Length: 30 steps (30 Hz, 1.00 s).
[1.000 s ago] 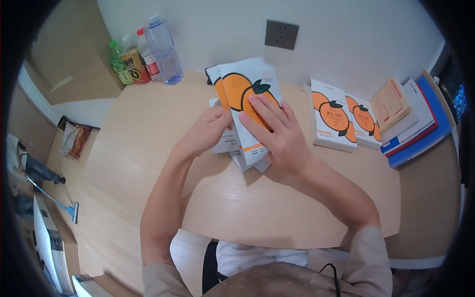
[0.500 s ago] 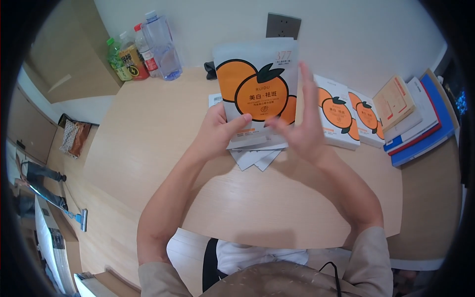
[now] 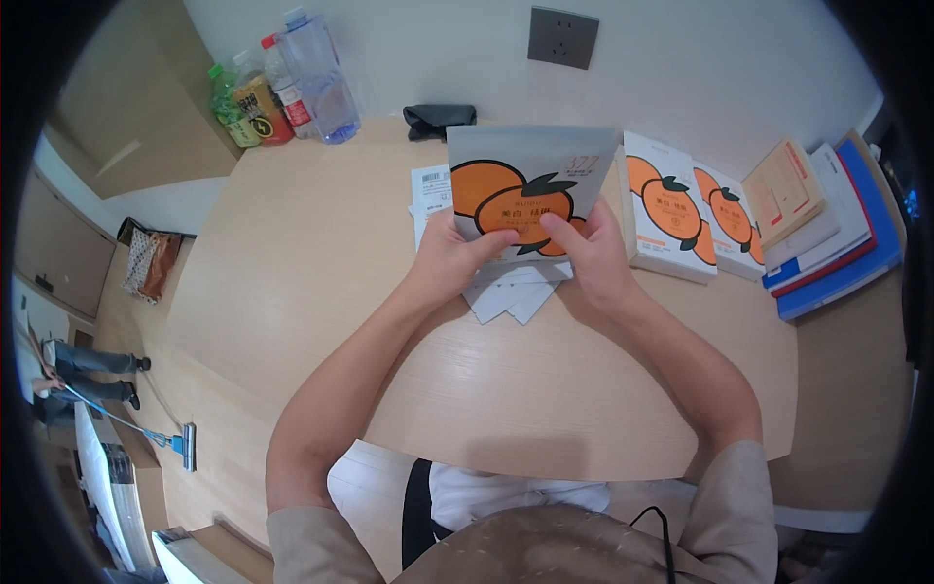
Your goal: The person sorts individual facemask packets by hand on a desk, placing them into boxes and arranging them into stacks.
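Sachet (image 3: 530, 198) with orange-fruit print hangs above white packets (image 3: 520, 292), far-centre; left hand (image 3: 453, 258) and right hand (image 3: 601, 258) pinch its lower corners. Uneven thumb pressure could buckle or drop it.

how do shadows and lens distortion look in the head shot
Head view: black corners, and the near edge of the table looks bowed; soft shadows lie on it beside the left forearm and the right forearm; the held packet looks greyish at its top.
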{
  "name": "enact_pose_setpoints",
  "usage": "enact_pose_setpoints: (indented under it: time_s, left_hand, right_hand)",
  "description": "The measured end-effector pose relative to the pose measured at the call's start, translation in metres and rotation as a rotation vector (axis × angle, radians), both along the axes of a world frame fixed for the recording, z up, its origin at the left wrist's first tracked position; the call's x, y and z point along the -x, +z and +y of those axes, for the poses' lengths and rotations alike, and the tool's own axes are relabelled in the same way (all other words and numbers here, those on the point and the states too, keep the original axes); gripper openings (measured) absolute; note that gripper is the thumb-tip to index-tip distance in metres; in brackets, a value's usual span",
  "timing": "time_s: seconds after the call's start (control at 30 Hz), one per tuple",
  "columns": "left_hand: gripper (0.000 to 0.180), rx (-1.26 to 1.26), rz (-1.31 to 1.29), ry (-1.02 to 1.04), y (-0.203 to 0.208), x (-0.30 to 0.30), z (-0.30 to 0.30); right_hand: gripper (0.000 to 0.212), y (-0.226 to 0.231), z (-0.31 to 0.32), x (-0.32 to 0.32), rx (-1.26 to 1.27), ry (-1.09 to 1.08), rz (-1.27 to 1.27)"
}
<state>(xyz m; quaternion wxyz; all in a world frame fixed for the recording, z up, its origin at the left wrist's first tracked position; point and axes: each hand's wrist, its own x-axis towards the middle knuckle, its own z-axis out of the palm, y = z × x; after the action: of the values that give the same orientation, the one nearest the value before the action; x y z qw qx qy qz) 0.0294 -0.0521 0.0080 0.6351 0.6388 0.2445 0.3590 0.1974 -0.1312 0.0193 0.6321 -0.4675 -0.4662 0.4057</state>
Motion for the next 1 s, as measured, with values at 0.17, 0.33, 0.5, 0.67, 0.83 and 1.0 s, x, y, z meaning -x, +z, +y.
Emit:
enact_pose_setpoints:
  time_s: [0.17, 0.33, 0.5, 0.67, 0.83, 1.0]
  left_hand:
    - [0.016, 0.066, -0.002, 0.078, 0.009, -0.003, 0.002]
    - [0.020, 0.071, -0.230, 0.418, 0.032, 0.033, 0.044]
    - [0.025, 0.010, -0.311, 0.536, 0.017, 0.063, 0.086]
    - [0.024, 0.033, -0.278, 0.568, 0.011, 0.068, 0.091]
    - [0.027, 0.064, -0.127, 0.453, 0.027, 0.060, 0.073]
    - [0.026, 0.084, 0.048, 0.227, 0.044, 0.038, 0.036]
  right_hand:
    - [0.040, -0.004, 0.006, -0.011, 0.023, 0.029, -0.063]
    - [0.067, 0.008, 0.004, -0.005, -0.041, -0.050, -0.628]
    - [0.090, -0.006, 0.017, 0.022, -0.230, 0.051, -1.223]
    - [0.050, -0.007, 0.011, 0.031, -0.174, 0.200, -1.514]
    - [0.018, 0.046, -0.011, 0.028, -0.230, 0.133, -1.587]
    - [0.012, 0.098, -0.015, -0.001, -0.481, -0.309, -1.538]
